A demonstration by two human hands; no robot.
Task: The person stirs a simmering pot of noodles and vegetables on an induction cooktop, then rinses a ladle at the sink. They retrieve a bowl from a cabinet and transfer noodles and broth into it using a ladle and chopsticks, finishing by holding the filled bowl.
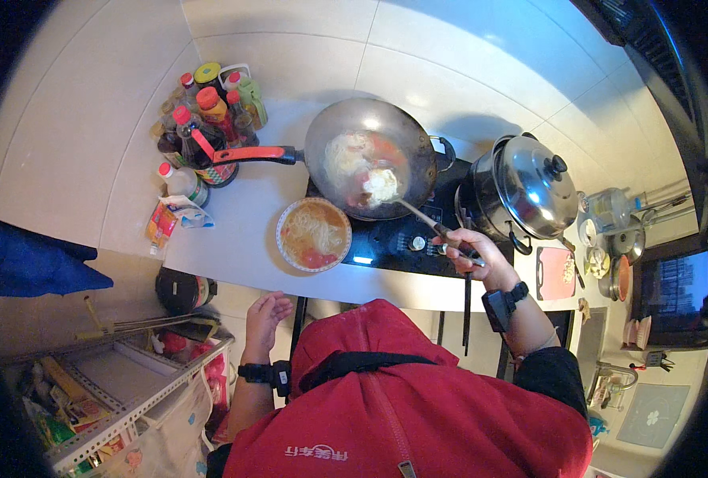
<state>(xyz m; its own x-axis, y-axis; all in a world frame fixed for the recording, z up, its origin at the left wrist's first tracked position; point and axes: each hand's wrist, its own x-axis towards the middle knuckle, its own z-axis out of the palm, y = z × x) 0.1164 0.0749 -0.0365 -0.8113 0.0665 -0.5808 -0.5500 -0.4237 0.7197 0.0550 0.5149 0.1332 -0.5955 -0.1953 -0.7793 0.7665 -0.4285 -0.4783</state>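
Note:
My right hand grips the handle of a metal ladle or spatula, whose head is in the wok under a pale, egg-like lump. Noodles and reddish pieces lie in the steaming wok, which stands on a black cooktop. Left of the cooktop's front part, a patterned bowl holds noodles in orange broth with tomato-like red pieces. Near the counter's front edge is my left hand, empty with fingers apart, below the bowl. A pair of dark chopsticks juts over the counter edge beside my right hand.
A lidded steel pot stands right of the wok. Seasoning bottles crowd the back left, near the wok's red handle. Far right are a pink cutting board with chopped pieces and a knife. A wire-rimmed shelf cart stands lower left.

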